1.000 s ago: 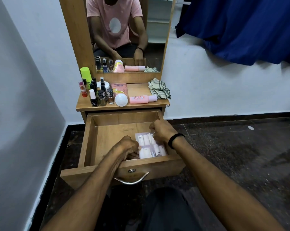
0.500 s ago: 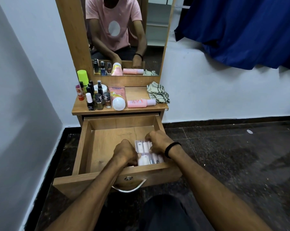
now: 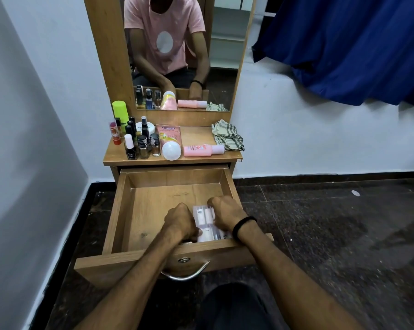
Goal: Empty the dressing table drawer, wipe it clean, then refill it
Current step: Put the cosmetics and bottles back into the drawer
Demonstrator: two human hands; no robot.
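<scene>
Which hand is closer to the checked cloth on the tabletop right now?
Right. The right hand grips the clear pack in the drawer, in line with the checked cloth; the left hand holds the pack's other side, further left.

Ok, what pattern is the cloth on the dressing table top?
The cloth is checked, pale cream with dark lines; head view shows it best.

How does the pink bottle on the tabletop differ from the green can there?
The pink bottle lies on its side; the green can stands upright. The bottle is at the front right, near the checked cloth; the can is at the back left. Both rest on the tabletop.
</scene>
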